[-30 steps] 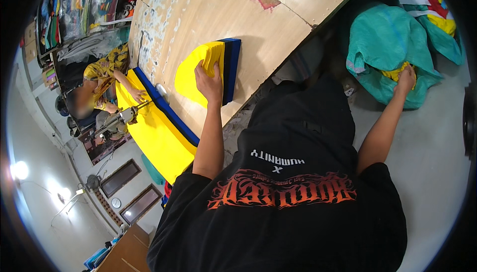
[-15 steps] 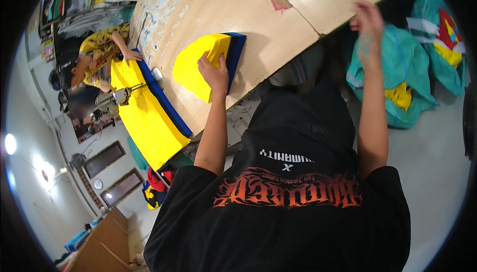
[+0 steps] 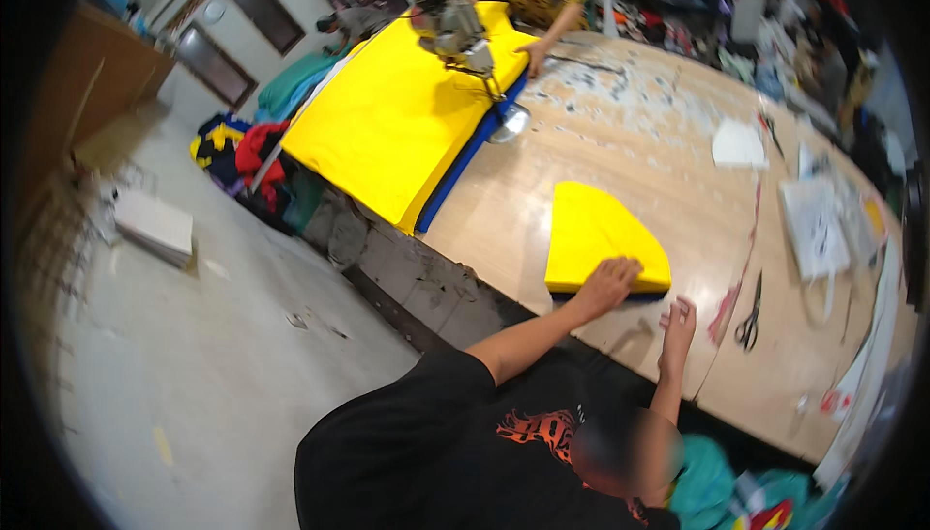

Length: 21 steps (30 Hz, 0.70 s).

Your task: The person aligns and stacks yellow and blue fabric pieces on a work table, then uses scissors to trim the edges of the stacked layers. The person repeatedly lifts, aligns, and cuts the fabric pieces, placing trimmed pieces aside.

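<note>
A quarter-round stack of yellow fabric pieces [image 3: 596,230], with dark blue layers underneath, lies near the front edge of the wooden table. My left hand [image 3: 608,286] is closed on its near edge, fingers bent over the yellow top; the thumb is hard to make out. Just right of the stack, above the table edge, my right hand [image 3: 678,331] is raised. Its fingers are loosely bent and apart, with nothing visible in them. Black-handled scissors [image 3: 749,322] lie on the table to the right of that hand.
A long yellow and blue fabric stack [image 3: 387,133] lies at the table's left, with a cutting machine [image 3: 460,41] over it. A co-worker's hand [image 3: 535,55] rests at its far end. White pieces and bags [image 3: 814,225] lie right. Green sacks [image 3: 702,477] stand below the table.
The view has swung round, so the table now lies ahead and to the right. My right hand has come from over the sacks to beside the yellow stack. My left hand stays on the stack.
</note>
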Each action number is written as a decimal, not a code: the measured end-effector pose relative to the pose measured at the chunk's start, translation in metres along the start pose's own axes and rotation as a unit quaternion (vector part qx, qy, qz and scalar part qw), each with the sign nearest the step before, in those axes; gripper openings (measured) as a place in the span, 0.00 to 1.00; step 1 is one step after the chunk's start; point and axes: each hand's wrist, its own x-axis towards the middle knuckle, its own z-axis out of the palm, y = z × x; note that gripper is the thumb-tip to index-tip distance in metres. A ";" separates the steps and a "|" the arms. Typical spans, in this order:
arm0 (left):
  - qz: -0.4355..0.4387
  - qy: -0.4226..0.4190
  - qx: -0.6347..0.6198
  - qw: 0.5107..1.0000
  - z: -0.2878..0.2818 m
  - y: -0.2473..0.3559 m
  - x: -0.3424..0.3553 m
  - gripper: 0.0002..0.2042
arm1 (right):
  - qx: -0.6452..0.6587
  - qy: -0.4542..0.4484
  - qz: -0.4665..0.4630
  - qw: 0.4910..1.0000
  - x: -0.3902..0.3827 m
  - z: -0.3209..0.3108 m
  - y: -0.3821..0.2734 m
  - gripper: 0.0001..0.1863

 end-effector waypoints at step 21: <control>0.093 0.057 -0.058 0.992 0.018 -0.016 0.013 0.22 | -0.038 0.039 0.181 0.982 -0.005 0.006 0.016 0.19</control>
